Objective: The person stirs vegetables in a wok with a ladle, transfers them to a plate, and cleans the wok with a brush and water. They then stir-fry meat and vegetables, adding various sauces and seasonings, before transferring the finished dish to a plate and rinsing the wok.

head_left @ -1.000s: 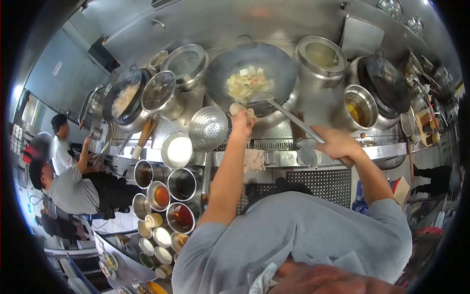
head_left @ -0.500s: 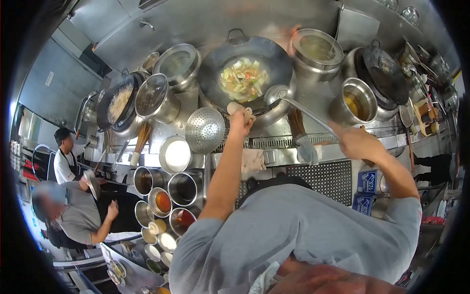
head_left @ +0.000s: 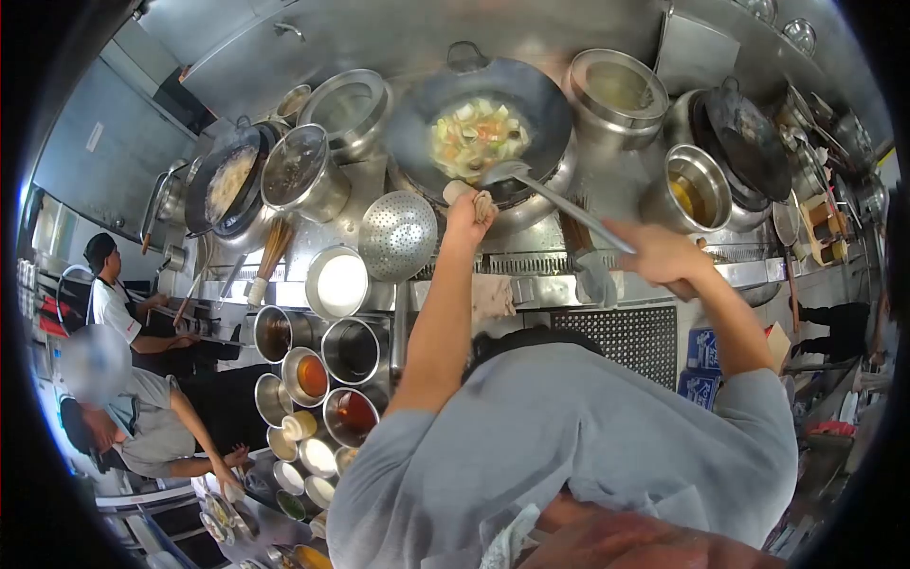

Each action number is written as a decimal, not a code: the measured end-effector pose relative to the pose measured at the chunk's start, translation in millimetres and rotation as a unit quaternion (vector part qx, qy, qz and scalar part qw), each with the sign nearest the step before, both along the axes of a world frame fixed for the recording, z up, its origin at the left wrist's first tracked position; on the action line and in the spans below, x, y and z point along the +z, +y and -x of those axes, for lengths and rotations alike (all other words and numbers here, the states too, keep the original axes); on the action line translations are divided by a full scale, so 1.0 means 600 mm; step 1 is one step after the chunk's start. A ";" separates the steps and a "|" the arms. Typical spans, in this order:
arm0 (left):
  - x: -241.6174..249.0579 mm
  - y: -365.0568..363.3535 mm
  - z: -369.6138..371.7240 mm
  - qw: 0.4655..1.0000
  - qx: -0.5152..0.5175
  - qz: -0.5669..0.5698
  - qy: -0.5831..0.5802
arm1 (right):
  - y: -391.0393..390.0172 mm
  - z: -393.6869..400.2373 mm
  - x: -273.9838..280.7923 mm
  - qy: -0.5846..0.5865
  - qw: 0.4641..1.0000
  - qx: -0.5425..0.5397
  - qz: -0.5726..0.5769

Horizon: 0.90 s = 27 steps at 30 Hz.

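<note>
My left hand (head_left: 471,213) is closed round a folded beige cloth (head_left: 456,192) at the near rim of a large dark wok (head_left: 542,114). The cloth hides whatever part of the wok it covers. Chopped pale green, white and orange pieces (head_left: 479,138) lie in the middle of the wok. My right hand (head_left: 662,258) grips the long handle of a metal ladle (head_left: 575,212). Its bowl is over the wok's near right side, just short of the food.
A perforated strainer (head_left: 398,237) lies left of my left forearm. Steel containers of sauces (head_left: 355,417) stand at lower left. A pot of yellow liquid (head_left: 698,190) is to the right, a second wok (head_left: 749,142) beyond. Two people (head_left: 142,417) work at far left.
The ladle has swung left and inward over the wok, its bowl turned. My right hand has lowered slightly. The nearer co-worker at left now reaches down toward plates.
</note>
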<state>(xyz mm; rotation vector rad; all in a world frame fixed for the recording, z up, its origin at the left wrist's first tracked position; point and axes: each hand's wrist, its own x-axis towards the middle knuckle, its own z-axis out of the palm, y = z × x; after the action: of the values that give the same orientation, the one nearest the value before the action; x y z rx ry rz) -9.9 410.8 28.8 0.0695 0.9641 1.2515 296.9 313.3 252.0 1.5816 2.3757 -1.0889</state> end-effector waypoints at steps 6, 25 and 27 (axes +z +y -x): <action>0.120 -0.086 -0.030 1.000 0.005 -0.004 -0.025 | 0.031 0.055 0.026 -0.010 0.999 0.037 0.028; 0.135 -0.111 -0.023 0.999 -0.005 -0.020 -0.042 | 0.074 0.073 0.076 -0.015 0.997 0.024 0.075; 0.113 -0.096 -0.016 0.999 -0.033 -0.017 -0.016 | 0.072 0.089 0.045 -0.022 0.996 0.022 0.084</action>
<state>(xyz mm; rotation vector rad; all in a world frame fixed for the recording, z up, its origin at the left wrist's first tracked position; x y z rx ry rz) 0.0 353.4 96.7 0.1070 0.9068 1.2040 243.3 356.2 279.2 1.4739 2.2140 -1.1967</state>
